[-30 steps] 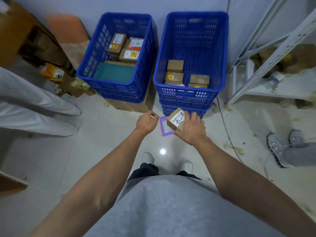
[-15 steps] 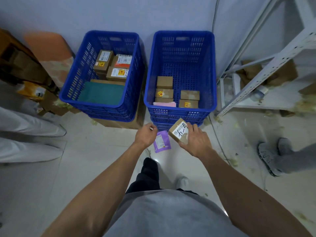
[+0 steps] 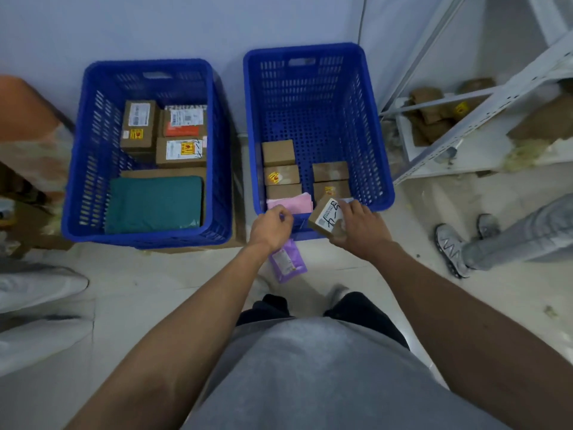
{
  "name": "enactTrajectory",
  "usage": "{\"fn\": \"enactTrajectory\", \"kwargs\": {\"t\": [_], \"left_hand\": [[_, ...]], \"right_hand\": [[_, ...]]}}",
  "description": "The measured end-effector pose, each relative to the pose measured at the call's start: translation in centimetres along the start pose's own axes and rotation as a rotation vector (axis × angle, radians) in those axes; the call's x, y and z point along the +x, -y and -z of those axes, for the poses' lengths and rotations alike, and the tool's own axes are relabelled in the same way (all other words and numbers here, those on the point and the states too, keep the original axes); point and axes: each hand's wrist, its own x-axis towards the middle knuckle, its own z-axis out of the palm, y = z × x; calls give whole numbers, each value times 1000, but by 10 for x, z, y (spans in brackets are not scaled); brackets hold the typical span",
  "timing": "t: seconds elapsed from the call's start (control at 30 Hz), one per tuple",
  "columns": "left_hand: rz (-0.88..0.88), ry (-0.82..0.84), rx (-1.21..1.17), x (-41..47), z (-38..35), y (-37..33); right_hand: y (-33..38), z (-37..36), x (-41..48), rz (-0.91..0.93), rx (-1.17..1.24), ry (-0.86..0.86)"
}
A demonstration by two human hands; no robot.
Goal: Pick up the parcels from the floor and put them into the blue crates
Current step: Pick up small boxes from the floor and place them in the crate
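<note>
One wide head-worn view looks forward and steeply down, close over the blue crates against the wall.

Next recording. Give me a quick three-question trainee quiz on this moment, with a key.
1. True or false: the right-hand grip holds a small brown cardboard box with a handwritten white label.
2. What does the left-hand grip hold? A) a roll of tape B) a purple plastic mailer pouch C) nothing
3. Fill in: the flat green parcel lies in the ____ blue plastic crate.
Key: 1 true; 2 B; 3 left.
</note>
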Motion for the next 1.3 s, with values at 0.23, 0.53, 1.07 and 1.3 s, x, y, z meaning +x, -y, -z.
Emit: {"fn": "enactTrajectory", "kwargs": {"t": [0.23, 0.53, 1.07, 1.3], "left_hand": [[82, -19, -6, 41, 3, -25], [235, -64, 3, 101, -27, -52], [223, -44, 94, 227, -102, 2], [243, -11, 156, 248, -109, 15]], "right_hand": [[-23, 22, 63, 92, -77, 25], [-69, 15, 167, 358, -187, 121], [-124, -137, 316, 486, -273, 288], [-122, -166, 331, 433, -188, 392]]}}
